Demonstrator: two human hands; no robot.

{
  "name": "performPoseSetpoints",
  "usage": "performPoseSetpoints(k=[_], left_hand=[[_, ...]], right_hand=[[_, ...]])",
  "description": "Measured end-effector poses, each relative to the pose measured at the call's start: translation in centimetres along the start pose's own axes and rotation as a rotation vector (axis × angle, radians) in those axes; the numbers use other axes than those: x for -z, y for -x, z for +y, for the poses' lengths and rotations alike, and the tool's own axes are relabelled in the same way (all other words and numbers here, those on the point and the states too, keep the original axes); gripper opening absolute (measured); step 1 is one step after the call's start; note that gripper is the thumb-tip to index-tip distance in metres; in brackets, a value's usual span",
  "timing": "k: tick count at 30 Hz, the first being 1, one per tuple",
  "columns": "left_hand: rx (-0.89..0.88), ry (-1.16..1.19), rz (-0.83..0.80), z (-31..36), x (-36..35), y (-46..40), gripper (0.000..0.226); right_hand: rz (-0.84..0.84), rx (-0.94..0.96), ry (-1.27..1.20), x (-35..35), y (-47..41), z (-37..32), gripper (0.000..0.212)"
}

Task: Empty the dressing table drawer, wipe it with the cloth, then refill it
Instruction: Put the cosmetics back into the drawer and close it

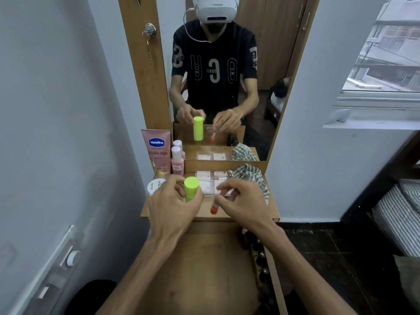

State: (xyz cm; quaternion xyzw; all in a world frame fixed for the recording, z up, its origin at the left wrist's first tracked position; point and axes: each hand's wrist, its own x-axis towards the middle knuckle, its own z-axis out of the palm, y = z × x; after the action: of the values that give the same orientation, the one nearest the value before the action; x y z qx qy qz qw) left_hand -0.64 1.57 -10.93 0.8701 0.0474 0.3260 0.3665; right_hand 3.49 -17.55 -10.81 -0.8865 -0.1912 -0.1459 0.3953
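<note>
My left hand [176, 201] grips a lime-green bottle [191, 187] upright over the dressing table top [159, 209]. My right hand [241, 201] pinches a small red tube [213, 206] by its upper end, and the tube hangs just above the table top. A green-and-white checked cloth [250, 175] lies bunched at the back right of the top. The open wooden drawer [204, 269] stretches toward me beneath my forearms, its floor mostly bare. Several dark small bottles [261, 264] line its right side.
A pink Vaseline tube [156, 151], two pink bottles [177, 160] and a white jar [154, 186] stand at the table's left. Flat pink packets [206, 180] lie in the middle. A mirror [216, 76] rises behind. A wall is left, a striped bed [400, 214] right.
</note>
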Motion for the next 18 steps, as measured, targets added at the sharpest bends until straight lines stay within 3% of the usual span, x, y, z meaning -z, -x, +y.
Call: performPoseSetpoints(k=[6, 18], left_hand=[[-0.018, -0.025, -0.199, 1.5, -1.4, 6.5, 0.034], [-0.01, -0.086, -0.591, 1.8, -5.9, 11.5, 0.038]], right_hand=[[-0.156, -0.024, 0.126, 1.8, 5.2, 2.8, 0.005], [-0.32, 0.052, 0.44, 1.3, 8.0, 7.7, 0.014]])
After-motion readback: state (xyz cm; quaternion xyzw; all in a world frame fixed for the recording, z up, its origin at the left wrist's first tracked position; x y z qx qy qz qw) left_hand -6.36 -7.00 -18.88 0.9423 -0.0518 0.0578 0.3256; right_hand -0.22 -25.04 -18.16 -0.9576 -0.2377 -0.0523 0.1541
